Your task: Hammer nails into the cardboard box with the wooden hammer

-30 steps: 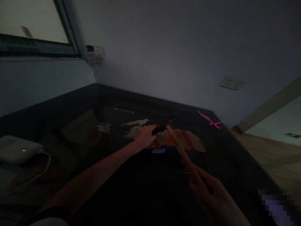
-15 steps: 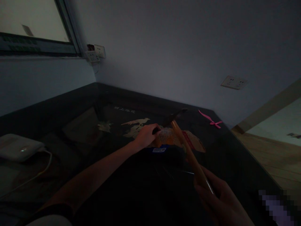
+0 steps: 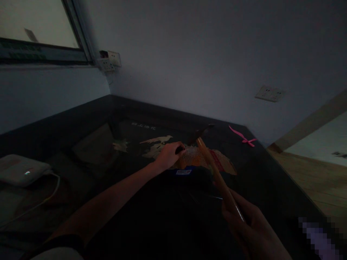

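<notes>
My right hand (image 3: 251,224) is wrapped round the wooden handle of a hammer (image 3: 214,167). The hammer's dark head is raised, close to the fingertips of my left hand (image 3: 169,155). That left hand is curled, with thumb and finger pinched together; whatever they hold, if anything, is too dark and small to name. Under and beside it lies a flat piece with an orange speckled surface (image 3: 197,157), a red strip and a brown right end. Along its near edge runs a blue part with a white barcode label (image 3: 183,172).
The dark glossy table (image 3: 151,112) has a pale bird picture and white lettering. A pink ribbon (image 3: 245,141) lies near the far right corner. At left sits a white device (image 3: 24,169) with a cable. Sockets (image 3: 269,94) are on the wall behind. A blurred purple patch shows at lower right.
The hammer and my right hand have shifted very slightly left, and the hammer head is tilted a little differently. My left hand stays in place.
</notes>
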A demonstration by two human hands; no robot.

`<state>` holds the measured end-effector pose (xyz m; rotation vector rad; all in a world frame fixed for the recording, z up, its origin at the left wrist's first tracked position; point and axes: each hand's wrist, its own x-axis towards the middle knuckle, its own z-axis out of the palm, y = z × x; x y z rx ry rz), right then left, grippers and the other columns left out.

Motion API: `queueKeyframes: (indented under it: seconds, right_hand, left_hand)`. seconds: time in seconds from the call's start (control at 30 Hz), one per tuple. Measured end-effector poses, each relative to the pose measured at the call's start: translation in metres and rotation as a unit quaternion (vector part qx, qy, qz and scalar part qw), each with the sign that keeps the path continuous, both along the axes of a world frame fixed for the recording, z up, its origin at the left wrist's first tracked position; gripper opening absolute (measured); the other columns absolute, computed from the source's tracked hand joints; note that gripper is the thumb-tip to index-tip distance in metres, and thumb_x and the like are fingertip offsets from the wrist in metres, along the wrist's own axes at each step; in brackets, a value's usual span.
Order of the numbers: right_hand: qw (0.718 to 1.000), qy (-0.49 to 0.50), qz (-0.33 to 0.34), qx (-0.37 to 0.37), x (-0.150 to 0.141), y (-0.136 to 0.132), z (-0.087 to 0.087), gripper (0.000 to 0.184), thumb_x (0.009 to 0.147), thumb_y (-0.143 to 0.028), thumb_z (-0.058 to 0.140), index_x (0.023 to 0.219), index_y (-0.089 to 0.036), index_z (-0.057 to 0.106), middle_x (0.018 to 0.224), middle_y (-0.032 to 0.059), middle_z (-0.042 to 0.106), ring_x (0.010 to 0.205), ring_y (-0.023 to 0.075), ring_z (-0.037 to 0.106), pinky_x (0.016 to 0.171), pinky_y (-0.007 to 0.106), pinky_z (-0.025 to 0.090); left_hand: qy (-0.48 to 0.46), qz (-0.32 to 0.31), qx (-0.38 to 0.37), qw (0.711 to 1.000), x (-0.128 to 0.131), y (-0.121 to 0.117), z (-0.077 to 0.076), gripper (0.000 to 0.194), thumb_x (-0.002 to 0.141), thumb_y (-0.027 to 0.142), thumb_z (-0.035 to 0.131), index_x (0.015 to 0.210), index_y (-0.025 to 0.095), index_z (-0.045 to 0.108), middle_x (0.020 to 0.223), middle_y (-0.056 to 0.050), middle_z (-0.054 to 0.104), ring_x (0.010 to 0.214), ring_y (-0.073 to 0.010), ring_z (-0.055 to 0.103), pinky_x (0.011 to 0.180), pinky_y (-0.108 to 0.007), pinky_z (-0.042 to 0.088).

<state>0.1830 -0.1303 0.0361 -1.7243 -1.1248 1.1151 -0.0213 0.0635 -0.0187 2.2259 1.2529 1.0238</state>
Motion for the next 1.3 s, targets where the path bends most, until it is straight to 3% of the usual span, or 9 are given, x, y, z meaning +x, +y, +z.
queueKeyframes:
  seconds: [0.27, 0.43, 0.6, 0.87, 1.07, 1.3]
  right_hand:
    - [1.000, 0.010, -0.008, 0.000, 0.001, -0.001, 0.002, 0.061, 0.070, -0.049, 0.070, 0.124, -0.023, 0.060, 0.068, -0.0011, 0.060, 0.054, 0.0142, 0.054, 0.045, 0.022, 0.044]
    - [0.999, 0.026, 0.026, -0.016, -0.004, 0.001, 0.004, 0.058, 0.072, -0.046, 0.069, 0.123, -0.022, 0.059, 0.062, -0.0048, 0.053, 0.044, 0.0086, 0.042, 0.037, 0.019, 0.033]
    - [0.999, 0.043, -0.002, -0.013, -0.002, 0.001, 0.000, 0.061, 0.071, -0.044, 0.070, 0.126, -0.022, 0.058, 0.072, -0.0014, 0.060, 0.052, 0.0115, 0.052, 0.043, 0.021, 0.041]
    - [1.000, 0.013, 0.002, -0.006, -0.003, 0.002, -0.007, 0.061, 0.072, -0.047, 0.069, 0.126, -0.020, 0.058, 0.064, -0.0021, 0.057, 0.050, 0.0126, 0.051, 0.041, 0.021, 0.041]
    - [0.999, 0.020, -0.032, 0.009, 0.003, -0.004, -0.012, 0.066, 0.066, -0.049, 0.073, 0.124, -0.022, 0.060, 0.073, 0.0006, 0.064, 0.058, 0.0151, 0.059, 0.046, 0.021, 0.047]
    - [1.000, 0.026, -0.017, -0.002, -0.002, -0.004, -0.011, 0.060, 0.068, -0.047, 0.072, 0.122, -0.022, 0.062, 0.076, 0.0026, 0.065, 0.065, 0.0172, 0.062, 0.051, 0.023, 0.051]
  left_hand:
    - [-0.006, -0.006, 0.007, 1.000, -0.001, 0.002, -0.004, 0.008, 0.084, 0.019, 0.058, 0.090, 0.019, 0.062, 0.090, -0.002, 0.069, 0.083, -0.0175, 0.064, 0.075, -0.028, 0.048]
    - [0.011, 0.007, 0.012, 1.000, 0.000, 0.001, -0.003, 0.009, 0.084, 0.021, 0.058, 0.092, 0.019, 0.062, 0.090, -0.003, 0.069, 0.082, -0.0184, 0.064, 0.073, -0.029, 0.048]
    - [0.001, -0.004, 0.004, 1.000, 0.000, 0.000, -0.001, 0.008, 0.084, 0.018, 0.057, 0.091, 0.018, 0.062, 0.090, -0.003, 0.069, 0.084, -0.0183, 0.065, 0.074, -0.028, 0.048]
    - [-0.002, -0.007, 0.006, 1.000, -0.001, 0.000, -0.001, 0.010, 0.083, 0.017, 0.058, 0.091, 0.018, 0.063, 0.088, -0.002, 0.069, 0.082, -0.0175, 0.064, 0.073, -0.028, 0.048]
    - [0.001, -0.008, 0.013, 1.000, -0.001, 0.002, -0.002, 0.009, 0.084, 0.020, 0.058, 0.091, 0.018, 0.063, 0.090, -0.002, 0.069, 0.083, -0.0175, 0.064, 0.076, -0.028, 0.048]
    - [0.011, 0.008, 0.003, 1.000, -0.001, 0.002, -0.003, 0.015, 0.081, 0.016, 0.059, 0.096, 0.018, 0.063, 0.090, -0.003, 0.070, 0.083, -0.0194, 0.065, 0.074, -0.029, 0.048]
